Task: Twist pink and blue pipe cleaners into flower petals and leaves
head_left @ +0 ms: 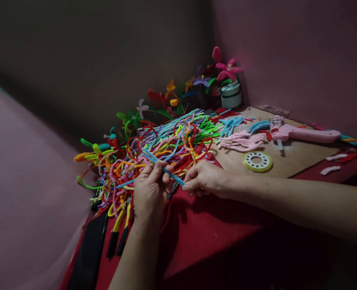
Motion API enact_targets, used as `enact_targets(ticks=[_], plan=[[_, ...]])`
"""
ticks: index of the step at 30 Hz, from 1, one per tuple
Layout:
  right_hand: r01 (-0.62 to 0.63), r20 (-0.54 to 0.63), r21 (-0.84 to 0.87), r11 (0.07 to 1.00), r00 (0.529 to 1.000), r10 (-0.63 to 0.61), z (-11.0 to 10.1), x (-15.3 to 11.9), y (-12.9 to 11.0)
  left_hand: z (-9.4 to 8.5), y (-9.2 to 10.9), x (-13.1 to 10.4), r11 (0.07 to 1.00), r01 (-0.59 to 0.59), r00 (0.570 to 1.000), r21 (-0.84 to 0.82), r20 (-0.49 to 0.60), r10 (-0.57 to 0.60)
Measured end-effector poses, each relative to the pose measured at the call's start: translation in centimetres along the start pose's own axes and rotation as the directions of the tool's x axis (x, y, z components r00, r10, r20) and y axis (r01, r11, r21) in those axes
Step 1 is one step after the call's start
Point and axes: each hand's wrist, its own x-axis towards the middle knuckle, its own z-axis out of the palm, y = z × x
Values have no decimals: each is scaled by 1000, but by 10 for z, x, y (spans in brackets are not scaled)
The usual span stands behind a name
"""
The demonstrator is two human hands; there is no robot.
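Observation:
Between my two hands runs a small bundle of blue pipe cleaners point(174, 176). My left hand point(151, 186) pinches it near the middle, thumb on top, and the free ends stick out to the upper left. The fingertips of my right hand point(204, 179) grip the lower right end. Just beyond them spreads a tangled heap of pipe cleaners point(163, 139) in many colours. Under my left hand, scissors with red handles point(167, 215) are partly hidden.
A pink glue gun point(305, 133) and a roll of tape point(257, 161) lie on a brown board point(227, 161) at right, near pink bent pieces point(241, 141). Pipe-cleaner flowers point(228, 70) stand at the back. Yellow-and-black pliers point(115, 235) and a black flat object point(89, 249) lie at left.

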Motion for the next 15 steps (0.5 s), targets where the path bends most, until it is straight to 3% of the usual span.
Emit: enact_targets(ticks=[11, 15], plan=[[-54, 110, 139, 989, 993, 39, -4, 3, 2, -8, 17, 3, 964, -221, 975, -149, -9, 223], [54, 3, 303, 952, 998, -58, -12, 6, 1, -11, 16, 7, 954, -245, 970, -175, -36, 242]])
